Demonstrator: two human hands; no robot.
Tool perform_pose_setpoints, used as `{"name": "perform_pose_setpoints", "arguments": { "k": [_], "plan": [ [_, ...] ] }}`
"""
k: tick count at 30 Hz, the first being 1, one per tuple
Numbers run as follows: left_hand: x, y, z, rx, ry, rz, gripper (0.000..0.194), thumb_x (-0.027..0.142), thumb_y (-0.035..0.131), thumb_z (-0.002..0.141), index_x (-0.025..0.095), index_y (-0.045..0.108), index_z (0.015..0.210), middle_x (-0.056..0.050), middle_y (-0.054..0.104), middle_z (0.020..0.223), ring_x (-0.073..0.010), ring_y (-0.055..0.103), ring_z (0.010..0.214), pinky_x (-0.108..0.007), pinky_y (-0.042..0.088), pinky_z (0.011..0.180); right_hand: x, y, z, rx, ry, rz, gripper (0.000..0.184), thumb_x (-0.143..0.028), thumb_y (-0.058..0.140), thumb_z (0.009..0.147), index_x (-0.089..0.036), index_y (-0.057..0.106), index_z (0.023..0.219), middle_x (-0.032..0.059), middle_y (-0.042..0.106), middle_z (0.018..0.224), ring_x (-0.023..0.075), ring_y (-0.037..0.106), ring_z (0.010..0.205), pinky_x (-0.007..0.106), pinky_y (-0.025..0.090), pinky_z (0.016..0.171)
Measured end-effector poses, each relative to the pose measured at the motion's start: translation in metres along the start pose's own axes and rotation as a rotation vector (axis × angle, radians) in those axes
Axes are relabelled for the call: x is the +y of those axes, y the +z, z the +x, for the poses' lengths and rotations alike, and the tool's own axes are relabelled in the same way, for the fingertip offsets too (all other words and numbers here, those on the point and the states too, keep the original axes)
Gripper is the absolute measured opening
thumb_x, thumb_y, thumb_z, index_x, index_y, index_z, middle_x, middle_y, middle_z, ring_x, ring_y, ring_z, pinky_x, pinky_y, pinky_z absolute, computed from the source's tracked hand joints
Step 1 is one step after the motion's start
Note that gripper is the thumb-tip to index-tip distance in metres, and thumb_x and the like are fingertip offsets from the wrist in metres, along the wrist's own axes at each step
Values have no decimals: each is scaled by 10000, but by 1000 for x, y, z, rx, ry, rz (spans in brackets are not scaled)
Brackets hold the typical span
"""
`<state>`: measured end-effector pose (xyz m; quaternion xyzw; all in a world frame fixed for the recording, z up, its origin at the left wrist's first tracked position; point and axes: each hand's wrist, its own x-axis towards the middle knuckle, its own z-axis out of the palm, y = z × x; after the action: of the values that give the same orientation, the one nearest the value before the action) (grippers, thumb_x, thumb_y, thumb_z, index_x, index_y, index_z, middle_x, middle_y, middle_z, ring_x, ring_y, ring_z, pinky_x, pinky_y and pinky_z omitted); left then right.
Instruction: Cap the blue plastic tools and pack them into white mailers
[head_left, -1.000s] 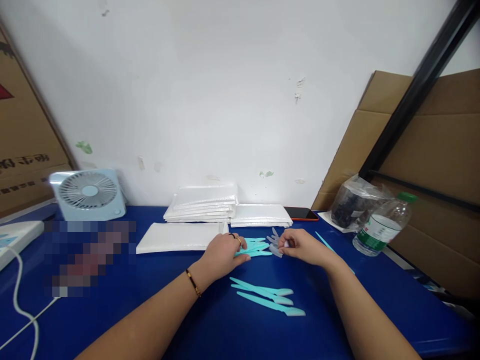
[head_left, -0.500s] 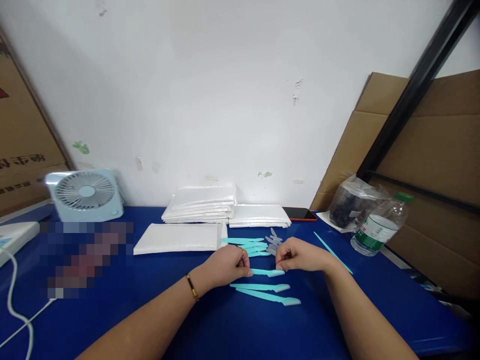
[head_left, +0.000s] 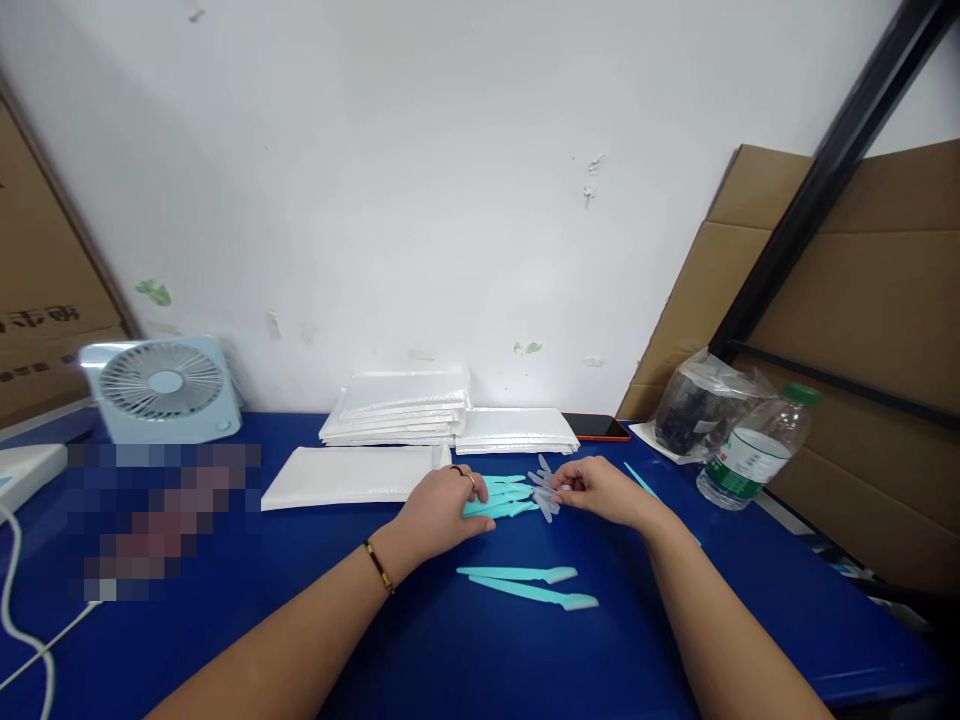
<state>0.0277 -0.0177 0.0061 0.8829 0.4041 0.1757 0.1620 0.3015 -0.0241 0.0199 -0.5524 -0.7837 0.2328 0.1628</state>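
My left hand (head_left: 444, 508) reaches over a pile of teal eyebrow razors (head_left: 506, 496), thumb apart from the fingers, which partly hide the handles. My right hand (head_left: 596, 490) is closed, fingertips pinching a small clear cap (head_left: 565, 489) at the right side of several loose translucent caps (head_left: 546, 496). The caps lie against the razors' right ends. Nearer to me, two teal eyebrow razors (head_left: 525, 585) lie close together, their blade ends to the right. Another teal stick (head_left: 641, 478) lies beyond my right wrist, partly hidden by the forearm.
White padded envelopes (head_left: 397, 405) are stacked by the wall, with one envelope (head_left: 337, 475) in front. A phone (head_left: 596, 428) lies behind. At right stand a water bottle (head_left: 750, 460) and a bagged dark container (head_left: 686, 410). A fan (head_left: 165, 385) stands left on the blue table (head_left: 450, 660).
Both hands have moved away from me, to the razor pile and the caps. The razor held between them is no longer seen there. My left thumb has spread from the fingers.
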Motion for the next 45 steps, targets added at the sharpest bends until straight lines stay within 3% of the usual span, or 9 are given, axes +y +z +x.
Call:
{"name": "perform_pose_setpoints", "arguments": {
  "k": [5,11,18,22,26,30,32,37,45],
  "plan": [
    [18,10,-9,-206,131,-31,228,429,650,708,215,663,787,-6,632,766,-146,558,697,-236,358,598,-7,1,-6,-185,-57,83,313,-446,601,744,-145,683,776,14,615,652,116,504,579,213,360,523],
    [14,14,-5,-155,33,12,173,347,590,779,190,654,744,-21,643,749,-149,559,672,-238,348,571,-12,9,-7,-426,-103,87,355,-464,713,636,-144,681,787,-17,559,609,90,469,550,191,341,502],
    [3,-5,2,-22,-71,114,152,324,581,784,184,639,803,-33,637,854,-173,579,761,-263,389,666,3,1,-1,-49,1,34,327,-451,644,701,-140,677,796,16,604,642,111,478,560,211,326,505],
    [16,2,-8,-90,103,3,316,478,639,715,218,641,894,-18,624,891,-177,575,803,-250,396,676,2,-3,-2,14,5,-1,314,-441,605,726,-143,690,780,21,600,625,118,484,561,216,327,506],
    [29,18,-17,-211,210,3,219,430,660,715,229,646,799,3,628,798,-155,565,714,-245,362,610,-6,-4,-9,-149,-39,56,353,-481,625,704,-140,699,755,13,604,612,114,480,552,213,331,502],
    [27,19,-15,-162,90,10,141,344,585,787,211,618,757,1,625,774,-152,556,711,-241,343,586,-13,-2,-14,-449,-45,198,399,-476,707,628,-139,695,842,2,605,622,110,515,543,202,370,504],
    [22,14,-11,-141,37,-26,156,339,558,801,201,609,751,-3,623,774,-146,549,701,-238,346,584,-15,0,-14,-473,-15,250,366,-470,676,670,-134,680,813,1,594,613,98,510,503,195,369,477],
    [6,-4,-4,-57,-52,-57,184,320,526,797,175,564,692,-21,610,785,-143,533,684,-246,359,600,-8,-5,-11,-237,-9,272,369,-484,560,774,-130,664,765,17,586,633,93,493,487,208,380,474],
    [-2,-8,1,-28,-130,-506,243,348,367,862,176,508,960,-10,619,780,-123,519,621,-228,380,555,4,-14,-6,211,-79,433,427,-461,488,838,-153,581,1118,27,595,688,126,561,569,237,424,528]
  ]
}}
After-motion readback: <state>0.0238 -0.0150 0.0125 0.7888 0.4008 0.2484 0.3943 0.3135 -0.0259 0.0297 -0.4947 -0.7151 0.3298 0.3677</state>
